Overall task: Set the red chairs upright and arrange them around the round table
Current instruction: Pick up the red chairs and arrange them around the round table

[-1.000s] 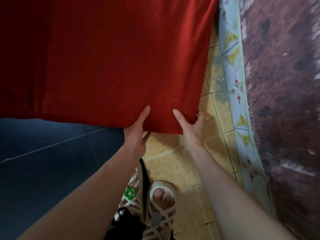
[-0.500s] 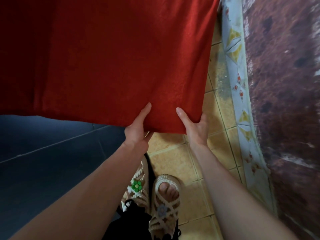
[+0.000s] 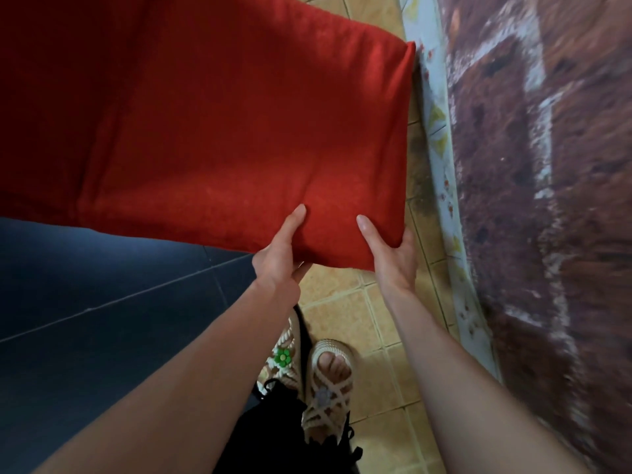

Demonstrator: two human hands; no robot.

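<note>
A red fabric-covered chair fills the upper left of the head view, lifted above the floor. My left hand grips its near edge, thumb on top and fingers hidden underneath. My right hand holds the near right corner the same way, thumb lying on the red fabric. The chair's far end now shows as a rounded edge near the top right. The round table is not in view.
A mottled brown wall with a pale patterned tile border runs close along the right. Tan floor tiles lie under my sandalled feet. A dark blue surface spreads at the lower left.
The chair has tipped and moved so its far rounded edge has come into sight at the top right. Both hands keep their grip on the near edge.
</note>
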